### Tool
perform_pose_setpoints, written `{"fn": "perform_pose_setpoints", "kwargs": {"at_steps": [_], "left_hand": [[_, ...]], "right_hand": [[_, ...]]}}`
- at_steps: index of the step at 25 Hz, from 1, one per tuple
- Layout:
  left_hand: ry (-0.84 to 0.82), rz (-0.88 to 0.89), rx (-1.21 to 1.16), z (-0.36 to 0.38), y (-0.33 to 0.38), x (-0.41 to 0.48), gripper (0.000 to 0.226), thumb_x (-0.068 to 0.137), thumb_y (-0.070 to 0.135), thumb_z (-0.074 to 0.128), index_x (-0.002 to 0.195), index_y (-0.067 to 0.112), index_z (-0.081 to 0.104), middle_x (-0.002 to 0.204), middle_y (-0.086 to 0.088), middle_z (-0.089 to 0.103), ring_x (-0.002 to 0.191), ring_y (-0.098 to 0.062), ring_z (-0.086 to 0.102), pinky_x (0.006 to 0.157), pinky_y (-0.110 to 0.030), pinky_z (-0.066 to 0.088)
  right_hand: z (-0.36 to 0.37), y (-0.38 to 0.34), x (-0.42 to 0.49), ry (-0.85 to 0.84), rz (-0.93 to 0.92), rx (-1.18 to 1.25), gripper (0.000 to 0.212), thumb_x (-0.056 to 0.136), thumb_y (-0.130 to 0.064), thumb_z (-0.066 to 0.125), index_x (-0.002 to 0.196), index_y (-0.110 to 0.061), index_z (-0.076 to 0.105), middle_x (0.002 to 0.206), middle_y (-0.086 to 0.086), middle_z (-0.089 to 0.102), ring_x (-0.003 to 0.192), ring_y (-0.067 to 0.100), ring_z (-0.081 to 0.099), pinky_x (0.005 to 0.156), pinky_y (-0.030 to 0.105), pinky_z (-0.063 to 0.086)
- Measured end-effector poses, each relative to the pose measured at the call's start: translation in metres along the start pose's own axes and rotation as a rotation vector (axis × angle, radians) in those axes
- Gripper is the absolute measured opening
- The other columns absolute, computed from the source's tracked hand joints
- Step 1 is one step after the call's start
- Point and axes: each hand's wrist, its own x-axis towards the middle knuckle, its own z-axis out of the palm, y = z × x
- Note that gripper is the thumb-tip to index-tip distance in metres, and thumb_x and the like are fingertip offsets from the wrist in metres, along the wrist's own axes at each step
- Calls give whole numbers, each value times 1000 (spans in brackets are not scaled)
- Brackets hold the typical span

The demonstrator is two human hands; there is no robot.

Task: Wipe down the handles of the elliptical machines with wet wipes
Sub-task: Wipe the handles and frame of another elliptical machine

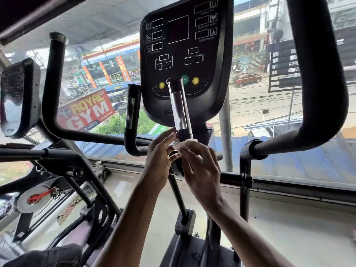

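A short upright handle (180,106) with a shiny metal sensor band stands in front of the black console (183,45) of the elliptical. My right hand (202,168) pinches a white wet wipe (183,144) against the base of that handle. My left hand (159,160) is at the handle's left side, its fingers touching the base and the wipe's edge. A matching short handle (132,110) rises to the left. Two long black moving handles frame the machine, one at the left (51,79) and one at the right (319,74).
A second machine's console (19,97) and frame (63,164) stand close on the left, with a red-centred flywheel (34,198) below. A large window runs across the front, over a street. The elliptical's centre post (179,199) drops to the tiled floor (289,237).
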Motion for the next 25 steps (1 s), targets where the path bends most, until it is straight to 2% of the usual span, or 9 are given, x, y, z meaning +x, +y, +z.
{"fn": "perform_pose_setpoints", "kwargs": {"at_steps": [3, 5, 7, 9, 12, 15, 17, 22, 25], "left_hand": [[34, 6, 33, 3, 2, -2, 18, 99, 14, 62, 100, 24, 76, 96, 2, 77, 89, -18, 69, 86, -41, 45], [62, 30, 70, 6, 0, -3, 16, 98, 17, 63, 99, 27, 76, 95, 7, 77, 90, -16, 68, 87, -41, 44], [106, 81, 114, 7, -5, -4, 15, 95, 30, 68, 109, 28, 74, 104, 8, 77, 99, -15, 70, 88, -41, 46], [124, 105, 155, 10, -12, -5, 35, 87, 46, 71, 117, 29, 72, 116, 3, 76, 113, -21, 69, 91, -43, 48], [120, 101, 184, 14, -20, -7, 47, 79, 56, 73, 116, 26, 73, 120, -1, 74, 120, -27, 66, 86, -39, 49], [123, 107, 217, 16, -25, -11, 44, 78, 48, 74, 109, 17, 71, 102, 6, 76, 105, -17, 69, 83, -37, 48], [120, 112, 234, 20, -27, -15, 37, 80, 42, 73, 108, 17, 73, 97, 7, 76, 99, -12, 69, 86, -40, 48], [142, 169, 280, 25, -29, -16, 14, 93, 23, 73, 105, 17, 74, 97, 1, 78, 91, -10, 71, 88, -44, 52], [138, 196, 303, 25, -31, -18, 9, 95, 21, 70, 104, 21, 73, 94, 8, 78, 86, -2, 69, 79, -30, 48]], "right_hand": [[-11, 19, -31, -17, 3, -20, 14, 95, -6, 73, 107, -7, 80, 114, 9, 70, 97, 23, 68, 86, 34, 59], [-18, 24, -44, 6, 113, 21, 13, 91, -4, 75, 103, -7, 80, 111, 7, 69, 95, 18, 69, 81, 36, 60], [-18, 18, -44, 60, 252, 90, 12, 89, -2, 77, 100, -7, 79, 110, 5, 70, 99, 13, 69, 83, 33, 59], [-13, 7, -37, 95, 323, 137, 14, 89, -2, 77, 102, -6, 77, 110, 3, 70, 102, 14, 69, 84, 30, 58], [-9, 11, -44, 53, 320, 151, 13, 88, 0, 76, 99, -6, 74, 108, 3, 68, 101, 17, 68, 85, 29, 57], [-5, 29, -57, 66, 618, 170, 15, 85, -2, 78, 92, -15, 73, 100, -5, 69, 92, 15, 69, 82, 35, 58], [-2, 28, -56, 107, 785, 203, 16, 84, -5, 80, 91, -18, 73, 94, -6, 70, 87, 16, 70, 80, 30, 57], [-4, 15, -52, 87, 625, 315, 13, 86, -6, 80, 90, -17, 75, 98, -6, 69, 87, 16, 71, 75, 33, 60], [7, 34, -56, 198, 964, 335, 16, 85, -8, 80, 86, -23, 76, 91, -4, 73, 83, 14, 73, 81, 47, 60]]}}
